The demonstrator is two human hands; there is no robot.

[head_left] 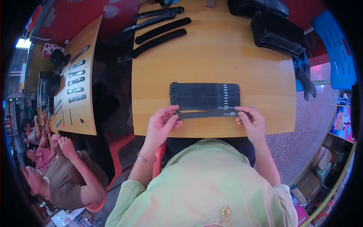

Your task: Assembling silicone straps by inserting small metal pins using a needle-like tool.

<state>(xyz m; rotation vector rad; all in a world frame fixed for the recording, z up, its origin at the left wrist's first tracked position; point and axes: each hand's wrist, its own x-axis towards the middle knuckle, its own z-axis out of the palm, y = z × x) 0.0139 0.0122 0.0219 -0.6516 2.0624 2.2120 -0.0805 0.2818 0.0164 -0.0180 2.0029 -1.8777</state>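
A black strap (206,114) with pale printing near its right end is stretched between my two hands, just in front of a stack of like straps. My left hand (162,122) pinches its left end between thumb and fingers. At the right end, my right hand (250,120) grips it the same way. The stack of black straps (196,94) lies on the wooden table, each overlapping the one behind, with their printed marks lined up near the right side. Rounded ends show along the stack's left edge.
Several loose black straps (162,32) lie at the table's far left. Piles of black straps (278,34) stand at the far right corner. On the left, a second table (85,109) holds a row of dark packed pieces, with a seated person (75,178) beside it.
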